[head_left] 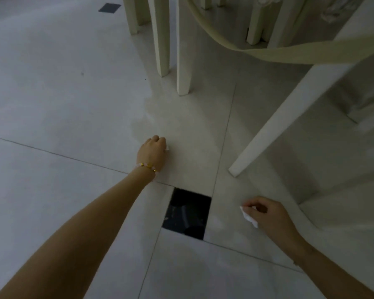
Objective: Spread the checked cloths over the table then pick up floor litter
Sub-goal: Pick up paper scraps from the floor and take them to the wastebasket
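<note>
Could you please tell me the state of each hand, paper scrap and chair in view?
left hand: fingers curled round a white bit, down at the floor.
white bit: mostly hidden in that hand.
right hand: pinches a paper scrap.
paper scrap: crumpled, held.
chair: standing on the floor.

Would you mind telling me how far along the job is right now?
Cloths: cannot tell, the tabletop is out of view. In hand: the right hand holds a white paper scrap, and the left hand pinches another white bit at the floor. Left: possibly the tiny dark specks farther out.
</note>
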`<state>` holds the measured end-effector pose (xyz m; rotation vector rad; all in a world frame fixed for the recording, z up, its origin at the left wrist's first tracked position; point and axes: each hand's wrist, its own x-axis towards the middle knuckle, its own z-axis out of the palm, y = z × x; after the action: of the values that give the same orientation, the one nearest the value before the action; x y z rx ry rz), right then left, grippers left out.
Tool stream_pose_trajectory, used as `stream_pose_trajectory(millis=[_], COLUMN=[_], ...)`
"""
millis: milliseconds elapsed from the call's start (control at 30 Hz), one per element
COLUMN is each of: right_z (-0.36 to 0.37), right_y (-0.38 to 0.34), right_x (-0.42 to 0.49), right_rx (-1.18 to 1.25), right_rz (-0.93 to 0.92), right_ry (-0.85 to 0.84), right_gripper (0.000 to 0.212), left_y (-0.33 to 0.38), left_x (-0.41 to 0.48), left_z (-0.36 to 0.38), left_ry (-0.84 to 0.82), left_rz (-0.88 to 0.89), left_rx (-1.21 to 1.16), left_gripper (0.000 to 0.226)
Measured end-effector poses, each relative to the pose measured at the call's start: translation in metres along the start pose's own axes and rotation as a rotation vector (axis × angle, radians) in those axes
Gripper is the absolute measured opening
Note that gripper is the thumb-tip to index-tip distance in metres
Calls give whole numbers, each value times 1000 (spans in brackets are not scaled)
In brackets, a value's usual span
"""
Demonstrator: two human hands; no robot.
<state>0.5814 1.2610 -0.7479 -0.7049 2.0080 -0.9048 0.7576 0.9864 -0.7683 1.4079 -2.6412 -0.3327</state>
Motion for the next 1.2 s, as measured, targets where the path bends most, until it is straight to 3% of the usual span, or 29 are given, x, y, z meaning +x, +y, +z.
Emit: stream_pose_trajectory(millis=[200,367,533,767,867,967,1100,1200], right_z=[4,-1,-26,-130,-173,-199,-219,-241], right_y=[-11,-33,-91,-222,-293,-346,-384,-388], right_x=[-2,-57,-184,-348,-408,-454,-490,-500], right_rx=[32,109,85,-3,-39,-64,-112,-235], right_rz=[9,144,322,490,475,414,272,187], right_ry=[3,-6,-111,-50,-89,-206,-376,-516], right_gripper=[13,13,7,11,13,17,13,25], left_y=[4,15,28,63,86,107,155,208], left_x=[-79,-177,-302,-457,-506,-543,-571,-594], left_z=[0,-48,-153,-382,-478,-549,-628,-669], left_ry=[-62,-217,-312,-239,-290,-395,-257,13], left_rz=[31,-189,-699,-1213,-1299,-1244,-1168,-1317], left_rx=[-229,-479,-754,-923,-941,-884,-886,-1058], left_gripper=[29,19,2,12,17,16,10,14])
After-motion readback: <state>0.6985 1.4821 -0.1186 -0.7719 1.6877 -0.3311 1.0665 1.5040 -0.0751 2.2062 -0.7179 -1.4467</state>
